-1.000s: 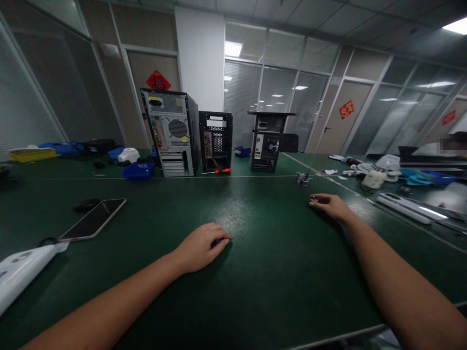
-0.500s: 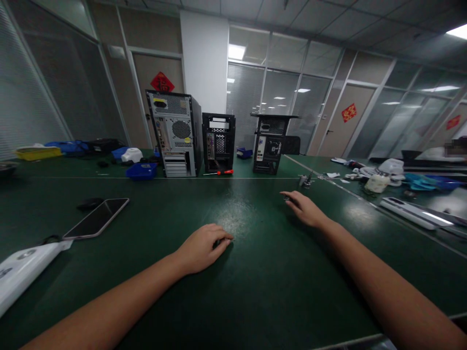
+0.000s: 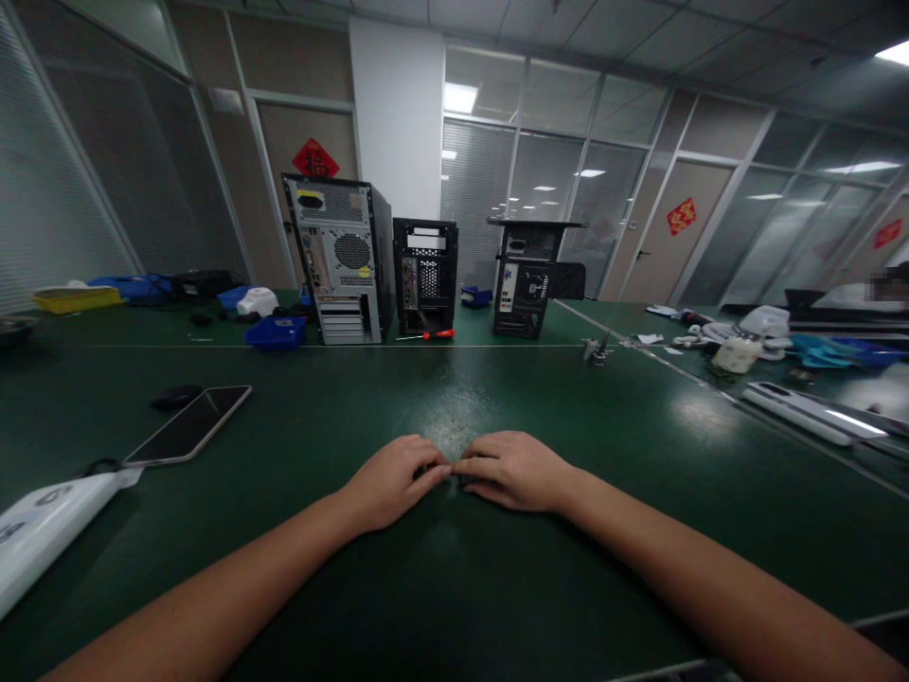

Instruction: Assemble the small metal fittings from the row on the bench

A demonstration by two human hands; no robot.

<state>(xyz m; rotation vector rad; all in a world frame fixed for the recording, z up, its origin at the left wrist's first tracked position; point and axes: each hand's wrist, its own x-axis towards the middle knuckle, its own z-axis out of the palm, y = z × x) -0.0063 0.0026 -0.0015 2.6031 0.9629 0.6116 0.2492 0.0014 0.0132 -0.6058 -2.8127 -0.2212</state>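
My left hand (image 3: 394,483) rests on the green tabletop (image 3: 454,568), its thumb and index fingertips pinched together. Whatever they hold, if anything, is too small to make out. Facing it, with fingertips meeting those of the left, is my right hand (image 3: 522,472). Its fingers are curled over a small dark piece (image 3: 465,480) that is mostly hidden, so I cannot tell its kind. Farther back, to the right of both hands, stand small metal parts (image 3: 597,351).
Computer cases (image 3: 347,256) line the back, with a red-handled screwdriver (image 3: 438,334) before them. A phone (image 3: 190,426) and a white object (image 3: 57,521) lie left. Blue trays (image 3: 276,332) stand behind. Rightward are a white device (image 3: 802,414) and clutter; a person sits far right.
My right hand has come from near the metal parts at the back right to the middle, meeting my left hand. The left hand has hardly moved.
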